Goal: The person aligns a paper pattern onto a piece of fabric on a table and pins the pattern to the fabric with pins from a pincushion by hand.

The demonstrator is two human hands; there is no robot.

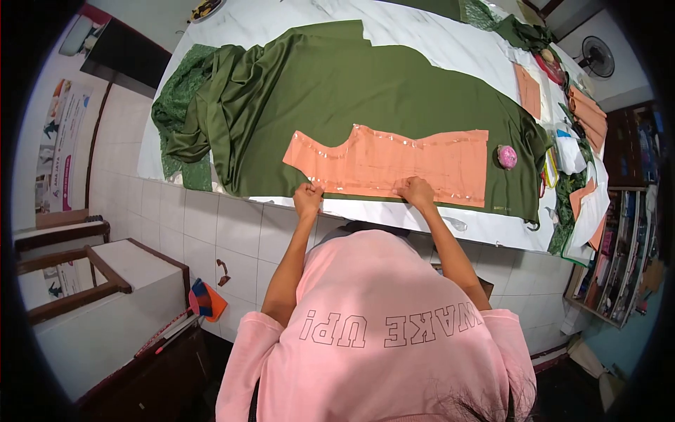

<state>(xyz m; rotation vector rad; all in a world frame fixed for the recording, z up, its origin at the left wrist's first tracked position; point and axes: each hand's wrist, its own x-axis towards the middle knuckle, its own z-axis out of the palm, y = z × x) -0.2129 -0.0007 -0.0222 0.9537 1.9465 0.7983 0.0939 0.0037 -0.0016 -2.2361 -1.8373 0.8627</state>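
An orange bodice pattern piece (pixel 394 163) lies flat on olive-green satin fabric (pixel 330 84), with small shiny bits along its edges, too small to make out. At its lower left corner, my left hand (pixel 307 199) has its fingers closed on the edge. Farther right along that same lower edge, my right hand (pixel 418 192) is bent with fingers and thumb together on the orange piece. A round pink object (pixel 506 157) rests on the green fabric to the right of the pattern piece.
Green lace (pixel 184 105) and bunched satin lie at the table's left end. Orange pieces (pixel 527 91), more lace and white scraps crowd the right end of the marble-look table (pixel 401 17). A shelf (pixel 612 257) stands at right, a dark-trimmed cabinet (pixel 133 271) at left.
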